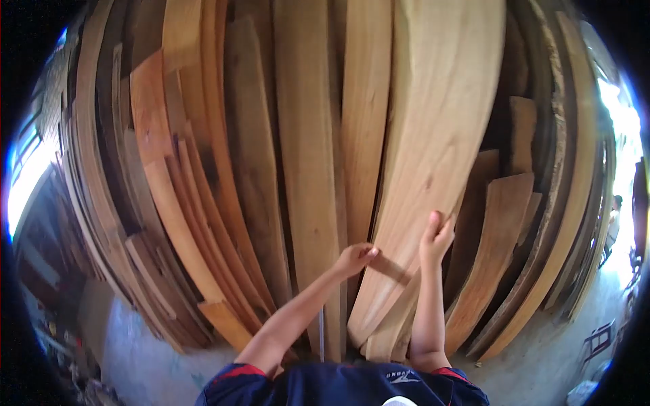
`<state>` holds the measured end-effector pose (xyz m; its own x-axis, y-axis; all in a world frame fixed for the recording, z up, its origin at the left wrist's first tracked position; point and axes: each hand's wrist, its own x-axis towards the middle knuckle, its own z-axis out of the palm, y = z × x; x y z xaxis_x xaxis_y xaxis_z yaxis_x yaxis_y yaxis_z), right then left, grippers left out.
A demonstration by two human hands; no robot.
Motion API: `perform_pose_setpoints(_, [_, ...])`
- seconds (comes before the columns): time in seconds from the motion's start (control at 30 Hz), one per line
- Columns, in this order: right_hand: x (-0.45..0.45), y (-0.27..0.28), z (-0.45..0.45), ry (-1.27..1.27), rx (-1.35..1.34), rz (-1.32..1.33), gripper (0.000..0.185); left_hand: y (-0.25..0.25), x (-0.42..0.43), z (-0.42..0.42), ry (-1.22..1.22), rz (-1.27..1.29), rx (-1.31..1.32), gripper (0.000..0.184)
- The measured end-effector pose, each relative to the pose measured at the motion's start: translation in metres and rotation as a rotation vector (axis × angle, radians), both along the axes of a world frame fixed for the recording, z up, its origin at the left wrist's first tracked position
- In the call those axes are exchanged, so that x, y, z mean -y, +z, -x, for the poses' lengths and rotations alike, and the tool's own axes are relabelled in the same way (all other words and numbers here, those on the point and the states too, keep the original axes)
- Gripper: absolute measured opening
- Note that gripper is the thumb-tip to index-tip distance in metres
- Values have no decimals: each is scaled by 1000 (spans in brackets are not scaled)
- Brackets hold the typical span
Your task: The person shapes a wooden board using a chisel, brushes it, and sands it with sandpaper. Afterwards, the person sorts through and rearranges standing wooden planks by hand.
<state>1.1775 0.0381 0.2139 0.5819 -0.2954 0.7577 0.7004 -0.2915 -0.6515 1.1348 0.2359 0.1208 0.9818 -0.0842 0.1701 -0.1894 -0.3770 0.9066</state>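
A wide pale wooden board (pixel 440 115) stands upright in front of me, its lower end near the floor. At its left edge is my left hand (pixel 357 259), with the fingers closed round the edge. My right hand (pixel 437 237) is at the board's right edge, thumb raised and fingers curled against the wood. Just left of the board stands a narrower tan plank (pixel 365 101), and a darker plank (pixel 308 149) is beside that one. A short pale piece (pixel 389 338) shows by the board's lower end.
Many planks (pixel 152 115) lean in a row on the left. Shorter offcuts (pixel 497 237) and rough-edged boards (pixel 558 223) stand on the right. Grey floor (pixel 142 345) shows at both sides. Another person (pixel 615 220) is at the far right by a bright opening.
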Motion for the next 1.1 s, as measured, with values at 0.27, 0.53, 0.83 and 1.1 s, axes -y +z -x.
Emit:
perform_pose_setpoints(0.27, [21,7,-3,-98,150,24,34,-45,-97,-4,348,-151,-38,28])
perform_pose_setpoints(0.53, [28,11,-2,-62,29,-20,37,-133,-149,18,416,-553,-386,35])
perform_pose_setpoints(0.83, [45,10,15,-310,-34,140,40,-265,-106,46,615,-682,-580,33])
perform_pose_setpoints(1.1, [43,16,21,-243,-188,-118,57,-289,-71,94,788,-28,-359,7])
